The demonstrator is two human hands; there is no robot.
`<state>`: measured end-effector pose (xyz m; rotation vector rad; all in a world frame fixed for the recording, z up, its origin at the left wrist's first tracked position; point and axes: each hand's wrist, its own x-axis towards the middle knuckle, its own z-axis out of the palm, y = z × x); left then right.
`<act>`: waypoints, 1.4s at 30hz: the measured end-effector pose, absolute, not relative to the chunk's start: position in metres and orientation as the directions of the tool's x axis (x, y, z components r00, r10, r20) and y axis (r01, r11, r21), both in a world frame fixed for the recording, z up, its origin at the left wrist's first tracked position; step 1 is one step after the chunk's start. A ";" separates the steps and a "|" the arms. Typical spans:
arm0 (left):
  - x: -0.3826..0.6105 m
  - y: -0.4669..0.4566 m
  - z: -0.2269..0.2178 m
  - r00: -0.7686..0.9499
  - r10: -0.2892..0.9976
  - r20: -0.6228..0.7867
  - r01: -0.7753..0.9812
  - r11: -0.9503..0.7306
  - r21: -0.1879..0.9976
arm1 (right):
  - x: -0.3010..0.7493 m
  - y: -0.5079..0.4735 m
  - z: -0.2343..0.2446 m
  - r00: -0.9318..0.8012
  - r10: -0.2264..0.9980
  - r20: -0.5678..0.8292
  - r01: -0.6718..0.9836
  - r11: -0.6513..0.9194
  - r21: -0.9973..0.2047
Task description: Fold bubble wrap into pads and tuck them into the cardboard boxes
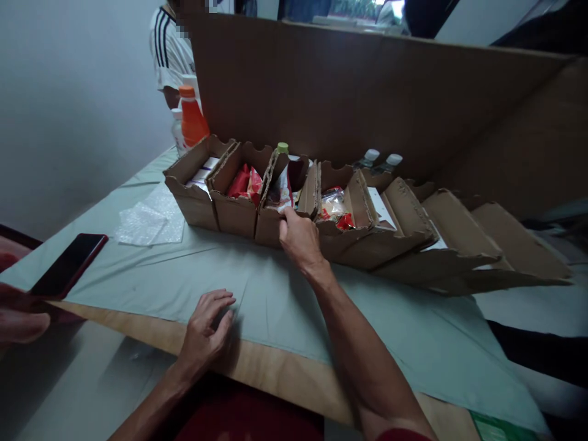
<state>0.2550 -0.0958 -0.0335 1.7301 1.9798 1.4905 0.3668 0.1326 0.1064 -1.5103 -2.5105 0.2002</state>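
Note:
My right hand [301, 240] is closed at the front wall of the third cardboard bin [269, 231] from the left. Its fingertips meet the lower edge of a white and red snack packet [283, 191] inside that bin. Whether they pinch the packet or the bin's front wall is hidden. At the table's near edge, my left hand [209, 321] rests with fingers loosely apart, holding nothing. To the left of the third bin, another bin [236, 214] holds red packets [247, 182]. The bin [353, 240] to its right contains a clear-wrapped packet [334, 202].
More cardboard bins [459, 226] continue rightward, before a tall cardboard panel [367, 92]. An orange bottle [192, 119] stands behind the leftmost bin [195, 208]. Bubble wrap [151, 214] and a phone [68, 263] lie left on the cloth-covered table [275, 288]. Another person's hand [21, 318] is beside the phone.

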 end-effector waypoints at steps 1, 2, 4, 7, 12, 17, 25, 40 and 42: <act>0.254 -0.098 -0.032 -0.354 0.802 0.481 0.681 -0.131 0.720 | 0.370 0.127 0.104 -0.451 0.885 0.116 0.859 0.465 -0.215; 0.253 -0.101 -0.030 -0.367 0.800 0.474 0.672 -0.123 0.730 | 0.376 0.119 0.101 -0.454 0.882 0.130 0.855 0.472 -0.217; 0.251 -0.105 -0.025 -0.399 0.799 0.451 0.654 -0.097 0.750 | 0.395 0.092 0.093 -0.483 0.858 0.177 0.823 0.513 -0.242; 0.249 -0.108 -0.016 -0.456 0.797 0.396 0.624 -0.031 0.781 | 0.437 0.039 0.083 -0.571 0.768 0.290 0.691 0.641 -0.335; 0.248 -0.099 -0.004 -0.480 0.792 0.378 0.578 -0.038 0.815 | 0.540 -0.024 0.085 -0.661 0.676 0.325 0.491 0.717 -0.494; 0.264 -0.091 -0.013 -0.336 0.895 0.292 0.447 -0.121 0.886 | 0.625 -0.036 0.065 -0.154 0.932 0.328 0.540 0.357 -0.762; 0.294 -0.092 -0.034 -0.336 0.933 0.129 0.385 0.011 0.923 | 0.594 -0.054 0.001 -0.183 0.977 0.113 0.564 0.198 -0.802; 0.324 -0.012 -0.033 -0.188 0.982 0.018 0.318 0.043 0.947 | 0.597 0.041 -0.037 0.024 0.996 0.091 0.429 0.071 -0.900; 0.325 -0.018 -0.035 -0.198 0.980 0.032 0.321 0.034 0.946 | 0.595 0.030 -0.047 0.070 0.993 0.099 0.444 0.058 -0.894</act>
